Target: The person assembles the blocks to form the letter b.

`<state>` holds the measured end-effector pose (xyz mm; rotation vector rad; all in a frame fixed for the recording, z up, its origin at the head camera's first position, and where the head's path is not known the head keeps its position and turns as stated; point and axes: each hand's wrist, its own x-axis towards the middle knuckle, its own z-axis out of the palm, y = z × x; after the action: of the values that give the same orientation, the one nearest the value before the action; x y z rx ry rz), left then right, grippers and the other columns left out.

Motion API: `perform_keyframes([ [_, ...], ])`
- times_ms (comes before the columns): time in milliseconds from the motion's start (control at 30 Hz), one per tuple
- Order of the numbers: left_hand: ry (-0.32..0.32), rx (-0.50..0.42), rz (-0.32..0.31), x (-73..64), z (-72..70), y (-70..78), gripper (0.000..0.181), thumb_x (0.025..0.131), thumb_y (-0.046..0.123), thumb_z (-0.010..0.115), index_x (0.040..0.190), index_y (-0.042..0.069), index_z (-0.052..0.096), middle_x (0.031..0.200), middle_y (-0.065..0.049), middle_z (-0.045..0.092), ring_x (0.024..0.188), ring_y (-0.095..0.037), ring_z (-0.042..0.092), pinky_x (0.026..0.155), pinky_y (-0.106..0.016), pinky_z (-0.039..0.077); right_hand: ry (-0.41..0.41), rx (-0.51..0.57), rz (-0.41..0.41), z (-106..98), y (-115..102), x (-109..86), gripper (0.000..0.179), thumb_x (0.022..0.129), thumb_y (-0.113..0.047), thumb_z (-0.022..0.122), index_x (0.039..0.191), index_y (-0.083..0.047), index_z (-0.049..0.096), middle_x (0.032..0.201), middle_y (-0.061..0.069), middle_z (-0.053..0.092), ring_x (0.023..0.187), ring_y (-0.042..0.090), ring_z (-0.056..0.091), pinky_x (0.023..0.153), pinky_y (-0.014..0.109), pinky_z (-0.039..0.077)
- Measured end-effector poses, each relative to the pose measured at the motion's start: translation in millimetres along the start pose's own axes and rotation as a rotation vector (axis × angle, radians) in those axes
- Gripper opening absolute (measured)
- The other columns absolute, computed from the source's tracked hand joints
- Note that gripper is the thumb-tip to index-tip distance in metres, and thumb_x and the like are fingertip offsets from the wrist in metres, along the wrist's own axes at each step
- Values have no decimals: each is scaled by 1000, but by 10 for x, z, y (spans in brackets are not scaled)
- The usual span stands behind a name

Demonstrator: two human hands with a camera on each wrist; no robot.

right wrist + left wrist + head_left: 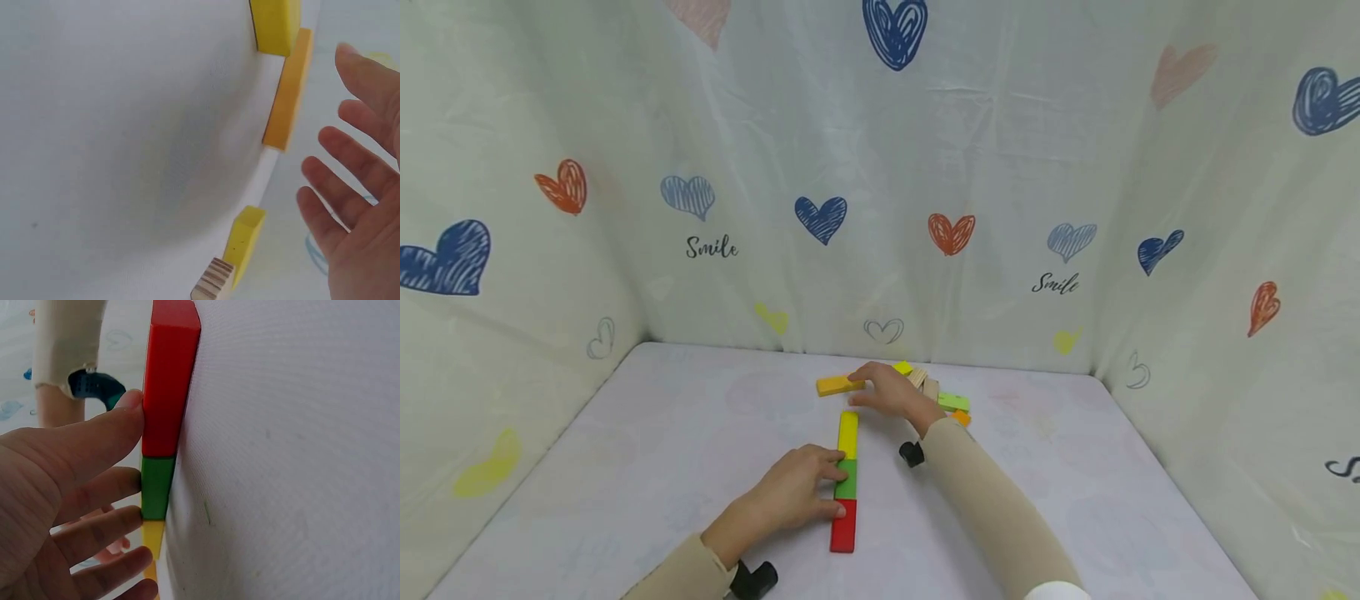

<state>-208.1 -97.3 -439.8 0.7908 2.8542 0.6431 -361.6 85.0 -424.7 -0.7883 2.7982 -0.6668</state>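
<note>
Three blocks lie end to end in a straight row: a red block (843, 529) nearest, a green block (847, 481) in the middle and a yellow block (848, 429) farthest. My left hand (790, 490) touches the left side of the row; in the left wrist view its thumb is at the red block (169, 387) and its extended fingers are spread along the green and yellow ones. Beyond the row's far end my right hand (889, 390) hovers by an orange block (832, 386), fingers extended. The right wrist view shows that hand apart from the orange block (289, 94), holding nothing.
Behind the right hand, a loose group includes another yellow block (902, 367), plain wooden blocks (931, 389), a light green block (953, 402) and a small orange piece (961, 417). A heart-printed curtain (1000, 167) surrounds the white table (1037, 492) at the back and sides.
</note>
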Motion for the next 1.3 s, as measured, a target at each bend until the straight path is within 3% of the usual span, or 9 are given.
perform_keyframes([
  [267, -4, -9, -15, -26, -16, -9, 47, 73, 41, 81, 113, 18, 73, 127, -2, 61, 116, -26, 53, 96, -47, 45, 48, -95, -35, 27, 16, 232, 42, 90, -31, 67, 129, -17, 61, 130, -4, 58, 123, 17, 49, 105, 36, 38],
  [433, 0, -17, -15, -26, -5, -22, 47, 73, 41, 81, 113, 18, 73, 127, -2, 61, 116, -26, 53, 96, -47, 45, 26, -98, -38, 45, 38, 313, 41, 90, -30, 67, 129, -16, 61, 133, -3, 57, 127, 17, 46, 108, 36, 35],
  [600, 3, -10, -9, -23, -8, -28, 47, 73, 42, 81, 113, 18, 73, 128, -2, 60, 117, -26, 54, 97, -47, 44, -10, -115, -24, 82, 68, 336, 38, 93, -29, 63, 130, -19, 61, 137, -1, 53, 130, 18, 44, 110, 36, 33],
  [800, -6, -11, -19, -9, -19, -34, 48, 73, 42, 80, 114, 18, 72, 129, -1, 60, 118, -26, 53, 98, -46, 44, -35, -100, -14, 107, 74, 330, 37, 94, -24, 63, 130, -17, 61, 130, -3, 59, 123, 16, 50, 105, 33, 39],
  [1300, -4, -26, -16, -2, 18, -12, 47, 74, 40, 80, 115, 18, 72, 129, -2, 60, 118, -25, 53, 97, -46, 44, -4, -148, -8, 150, 158, 334, 32, 95, -17, 60, 127, -17, 64, 123, -3, 63, 119, 15, 54, 101, 31, 43],
])
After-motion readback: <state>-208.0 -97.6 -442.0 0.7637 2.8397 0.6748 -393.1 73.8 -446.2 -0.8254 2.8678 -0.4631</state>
